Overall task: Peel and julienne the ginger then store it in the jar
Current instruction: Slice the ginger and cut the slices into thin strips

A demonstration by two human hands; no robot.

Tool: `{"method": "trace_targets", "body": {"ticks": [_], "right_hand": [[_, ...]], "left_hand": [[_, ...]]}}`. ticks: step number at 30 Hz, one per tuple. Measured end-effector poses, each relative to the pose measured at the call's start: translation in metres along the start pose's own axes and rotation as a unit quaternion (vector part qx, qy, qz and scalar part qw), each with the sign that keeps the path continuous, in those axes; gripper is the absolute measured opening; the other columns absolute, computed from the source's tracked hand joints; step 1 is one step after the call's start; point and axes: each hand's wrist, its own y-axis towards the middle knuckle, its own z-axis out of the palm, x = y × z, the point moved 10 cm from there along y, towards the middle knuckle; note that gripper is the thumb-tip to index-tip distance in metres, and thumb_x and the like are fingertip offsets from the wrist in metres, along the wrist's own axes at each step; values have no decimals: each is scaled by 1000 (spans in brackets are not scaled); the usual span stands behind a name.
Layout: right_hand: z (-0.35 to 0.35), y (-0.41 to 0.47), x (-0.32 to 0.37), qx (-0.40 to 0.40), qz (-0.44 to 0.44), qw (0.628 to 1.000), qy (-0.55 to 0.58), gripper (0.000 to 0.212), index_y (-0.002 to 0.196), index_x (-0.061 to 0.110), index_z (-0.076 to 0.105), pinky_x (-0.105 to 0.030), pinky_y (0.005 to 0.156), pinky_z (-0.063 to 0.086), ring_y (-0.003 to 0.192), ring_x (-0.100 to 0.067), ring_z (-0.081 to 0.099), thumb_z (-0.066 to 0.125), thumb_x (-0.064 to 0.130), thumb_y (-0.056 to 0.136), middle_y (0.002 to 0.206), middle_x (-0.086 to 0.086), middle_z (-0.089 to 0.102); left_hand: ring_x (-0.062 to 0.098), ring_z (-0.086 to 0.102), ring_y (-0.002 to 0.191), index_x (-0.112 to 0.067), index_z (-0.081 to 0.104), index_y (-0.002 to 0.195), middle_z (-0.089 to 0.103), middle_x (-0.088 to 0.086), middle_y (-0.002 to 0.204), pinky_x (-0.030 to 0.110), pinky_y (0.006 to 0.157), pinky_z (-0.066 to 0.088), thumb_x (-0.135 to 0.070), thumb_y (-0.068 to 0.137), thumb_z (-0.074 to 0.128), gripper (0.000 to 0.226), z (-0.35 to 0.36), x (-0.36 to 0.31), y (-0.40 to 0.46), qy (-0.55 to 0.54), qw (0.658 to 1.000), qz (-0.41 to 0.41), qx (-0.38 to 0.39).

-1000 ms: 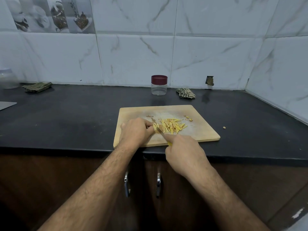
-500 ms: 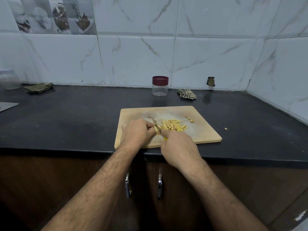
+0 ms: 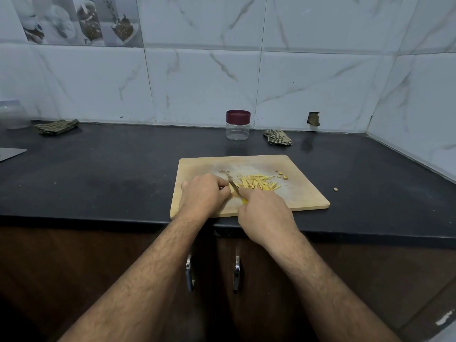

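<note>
While our left hand pinches the ginger piece and our right hand grips the knife, yellow ginger strips lie on the wooden board, black counter beneath.

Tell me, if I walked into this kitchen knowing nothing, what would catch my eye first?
Most likely the two hands meeting on the wooden cutting board at the counter's front edge: the left hand holds a bit of ginger while the right hand grips a knife with a yellow handle. Just beyond them lies a bright pile of ginger strips. Further back, by the tiled wall, stands an empty-looking clear jar with a maroon lid.
</note>
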Motion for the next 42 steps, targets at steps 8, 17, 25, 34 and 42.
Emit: {"method": "trace_targets", "body": {"ticks": [8, 17, 25, 34, 42], "right_hand": [[7, 5, 3, 14, 4, 1000, -12, 47, 138, 28, 52, -31, 77, 45, 110, -24, 57, 46, 12, 94, 124, -4, 62], [8, -20, 0, 9, -17, 1000, -23, 44, 134, 27, 50, -31, 67, 41, 87, -22, 49, 43, 10, 94, 96, 0, 53], [-2, -27, -4, -6, -8, 1000, -6, 52, 145, 31, 43, -30, 67, 47, 89, -19, 53, 42, 13, 96, 103, -1, 61], [1, -9, 4, -9, -6, 1000, 1, 48, 139, 29, 50, -34, 83, 51, 111, -25, 57, 45, 13, 95, 122, -3, 63], [7, 4, 7, 8, 2, 1000, -4, 44, 133, 27, 56, -30, 76, 43, 109, -25, 58, 47, 11, 93, 121, -3, 63]], "left_hand": [[18, 60, 106, -38, 73, 113, 74, -11, 109, 39, 96, 31, -34, 94, 53, 28, 1, 1, 1, 1, 1000, -3, 4], [19, 61, 103, -40, 74, 111, 74, -10, 109, 40, 97, 32, -40, 94, 54, 26, 0, 0, 1, 9, 1000, -2, 6], [19, 61, 103, -39, 74, 110, 74, -10, 108, 38, 93, 32, -34, 94, 54, 26, 0, 0, 0, 17, 1000, 3, 1], [18, 60, 104, -40, 74, 111, 74, -10, 108, 40, 95, 33, -31, 95, 52, 28, 3, 2, 3, 9, 1000, 2, 2], [19, 60, 105, -39, 76, 104, 73, -11, 110, 39, 92, 32, -32, 94, 53, 27, 7, 5, 6, 9, 1000, 8, 7]]}}
